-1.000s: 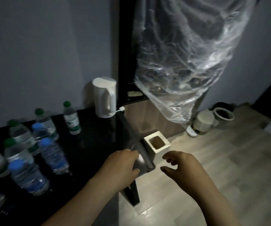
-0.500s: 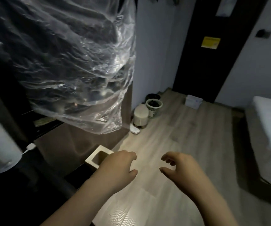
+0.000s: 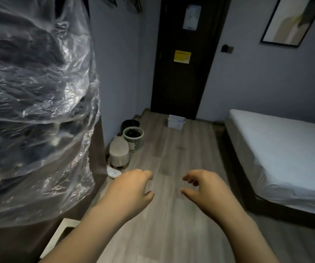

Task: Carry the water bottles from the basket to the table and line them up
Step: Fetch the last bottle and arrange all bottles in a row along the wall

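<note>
Both my hands hang in front of me over the wooden floor and hold nothing. My left hand [image 3: 132,188] has its fingers loosely curled, thumb apart. My right hand [image 3: 204,188] is half open with the fingers bent and spread. No water bottle and no table top show in the head view. A pale perforated basket [image 3: 133,138] stands on the floor by the left wall, well beyond my hands; its contents look dark and I cannot make them out.
A large clear plastic cover over dark things [image 3: 35,103] fills the left side. A small round stool [image 3: 119,153], a black bin [image 3: 131,123] and a white square container [image 3: 61,236] stand along the left. A bed [image 3: 282,149] lies right; a dark door [image 3: 183,59] and a white box [image 3: 176,121] are ahead.
My view has swung right, away from the black table with the bottles and the kettle, toward the door and the bed. Both hands stayed empty in front of me.
</note>
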